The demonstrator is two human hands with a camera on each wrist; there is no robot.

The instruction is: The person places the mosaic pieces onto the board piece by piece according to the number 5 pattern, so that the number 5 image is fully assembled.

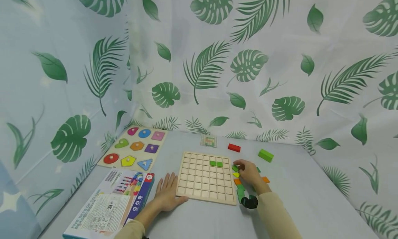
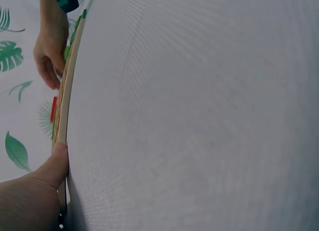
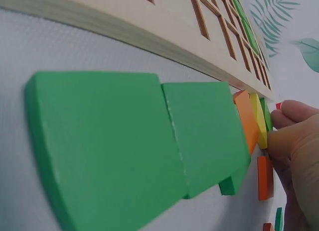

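Note:
My right hand [image 1: 247, 171] is at the right edge of the wooden grid board [image 1: 195, 185], its thumb and fingers pinching a small green tile [image 1: 235, 168]. Beside that tile in the right wrist view lie a yellow tile [image 3: 258, 120] and an orange tile [image 3: 245, 116]. Two larger green tiles [image 3: 99, 141] fill the foreground there. My left hand [image 1: 168, 194] lies flat, fingers spread, at the board's left side, with its thumb [image 2: 56, 164] against the board edge. Two green tiles [image 1: 216, 163] sit in the board's upper cells.
Behind the board are a small pattern card [image 1: 209, 140], a red block [image 1: 234, 147] and a green block [image 1: 265, 155]. A shape-knob puzzle [image 1: 136, 142] and a boxed toy [image 1: 107, 204] occupy the left. Leaf-printed cloth [image 1: 199, 59] walls in the table.

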